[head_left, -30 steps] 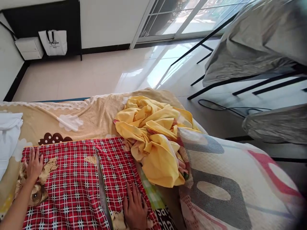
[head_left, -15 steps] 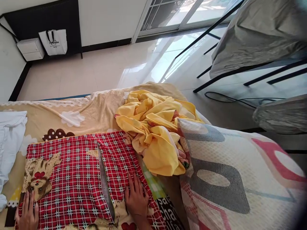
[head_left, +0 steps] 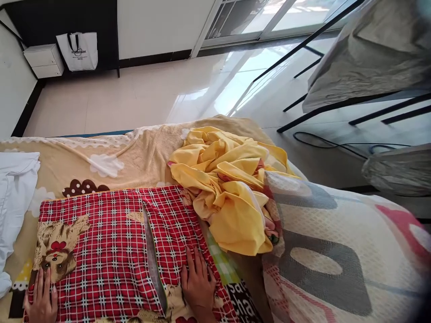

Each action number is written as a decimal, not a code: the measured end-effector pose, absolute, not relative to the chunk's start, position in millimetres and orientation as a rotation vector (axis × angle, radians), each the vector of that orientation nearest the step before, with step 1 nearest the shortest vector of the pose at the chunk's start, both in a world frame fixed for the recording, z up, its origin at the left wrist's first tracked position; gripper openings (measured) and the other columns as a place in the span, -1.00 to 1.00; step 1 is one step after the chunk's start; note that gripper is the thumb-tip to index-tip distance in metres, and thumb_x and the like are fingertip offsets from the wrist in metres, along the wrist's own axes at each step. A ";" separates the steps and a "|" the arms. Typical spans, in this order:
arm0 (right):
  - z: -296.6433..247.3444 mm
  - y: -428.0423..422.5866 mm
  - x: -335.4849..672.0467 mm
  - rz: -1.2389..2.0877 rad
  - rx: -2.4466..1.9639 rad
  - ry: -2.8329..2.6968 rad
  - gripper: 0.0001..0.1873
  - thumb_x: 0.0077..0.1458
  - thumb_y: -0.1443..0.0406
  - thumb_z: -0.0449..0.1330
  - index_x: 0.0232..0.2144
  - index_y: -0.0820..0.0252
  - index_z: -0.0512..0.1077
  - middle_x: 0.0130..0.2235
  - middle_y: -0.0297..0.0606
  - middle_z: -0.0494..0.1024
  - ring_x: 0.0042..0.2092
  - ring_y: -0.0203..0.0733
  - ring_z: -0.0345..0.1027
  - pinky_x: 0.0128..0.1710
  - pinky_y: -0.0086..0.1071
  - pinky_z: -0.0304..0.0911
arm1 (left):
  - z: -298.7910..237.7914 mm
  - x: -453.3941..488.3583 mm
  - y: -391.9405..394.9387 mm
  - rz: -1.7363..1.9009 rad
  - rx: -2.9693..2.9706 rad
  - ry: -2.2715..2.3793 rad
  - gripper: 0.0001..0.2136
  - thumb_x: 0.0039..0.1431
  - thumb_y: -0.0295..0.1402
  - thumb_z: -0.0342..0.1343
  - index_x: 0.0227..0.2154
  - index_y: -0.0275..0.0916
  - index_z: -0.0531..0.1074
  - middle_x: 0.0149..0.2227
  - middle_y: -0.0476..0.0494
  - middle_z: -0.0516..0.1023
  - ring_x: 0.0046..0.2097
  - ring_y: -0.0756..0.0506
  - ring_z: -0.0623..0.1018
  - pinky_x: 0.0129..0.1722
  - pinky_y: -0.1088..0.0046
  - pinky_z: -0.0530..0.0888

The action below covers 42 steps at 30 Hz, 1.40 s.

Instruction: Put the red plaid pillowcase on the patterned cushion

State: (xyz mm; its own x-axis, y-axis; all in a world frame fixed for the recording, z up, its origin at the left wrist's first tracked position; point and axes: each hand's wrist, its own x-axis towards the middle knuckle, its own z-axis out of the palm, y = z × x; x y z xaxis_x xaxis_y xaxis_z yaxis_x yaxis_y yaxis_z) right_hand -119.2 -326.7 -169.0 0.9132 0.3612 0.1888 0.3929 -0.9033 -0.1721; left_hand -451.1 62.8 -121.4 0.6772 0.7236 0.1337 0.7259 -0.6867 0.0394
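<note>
A red plaid cloth (head_left: 111, 251) with printed dogs lies spread flat on the bed. My left hand (head_left: 42, 298) rests flat on its near left corner, fingers stretched out. On the cloth's right edge my right hand (head_left: 198, 285) presses down, fingers spread. A grey fold line runs down the cloth between the two hands. Just right of the cloth sits a crumpled yellow sheet (head_left: 232, 188).
A beige blanket (head_left: 101, 157) covers the bed; white fabric (head_left: 15, 188) lies at the left. A patterned quilt (head_left: 336, 251) bulges at the right. Beyond are a tiled floor, a white bag (head_left: 79, 50), a white box (head_left: 43, 60), black metal frames with grey covers (head_left: 367, 58) and a cable (head_left: 336, 143).
My left hand slid from the cloth's far left corner down to its near left corner. The right hand stayed on the cloth's right edge. The view shifted slightly.
</note>
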 end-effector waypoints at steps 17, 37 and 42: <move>-170.7 -331.6 -133.2 -0.129 -2.960 -0.539 -0.28 0.30 0.23 -0.11 0.43 0.10 -0.24 0.36 0.05 0.15 0.26 0.15 0.17 0.14 0.05 0.02 | -107.9 -447.5 66.2 -0.194 -2.843 -1.168 -0.41 0.34 -0.20 -0.24 0.40 -0.16 -0.06 0.40 -0.39 0.07 0.38 -0.35 0.16 0.31 -0.16 -0.08; -157.3 -323.7 -129.0 -0.296 -2.899 -0.599 -0.31 0.33 0.24 -0.10 0.43 0.10 -0.20 0.31 0.02 0.26 0.27 0.06 0.19 0.18 -0.03 0.03 | -105.6 -446.8 60.3 -0.258 -2.807 -1.228 -0.44 0.36 -0.18 -0.26 0.37 -0.18 0.05 0.39 -0.31 0.13 0.34 -0.26 0.24 0.34 -0.04 -0.06; -159.2 -325.4 -128.5 -0.277 -2.897 -0.596 -0.29 0.33 0.24 -0.10 0.43 0.10 -0.24 0.31 0.03 0.27 0.27 0.08 0.18 0.17 -0.03 0.03 | -107.6 -448.6 59.3 -0.240 -2.804 -1.239 -0.44 0.36 -0.18 -0.27 0.38 -0.14 0.01 0.39 -0.30 0.14 0.34 -0.26 0.24 0.34 -0.05 -0.05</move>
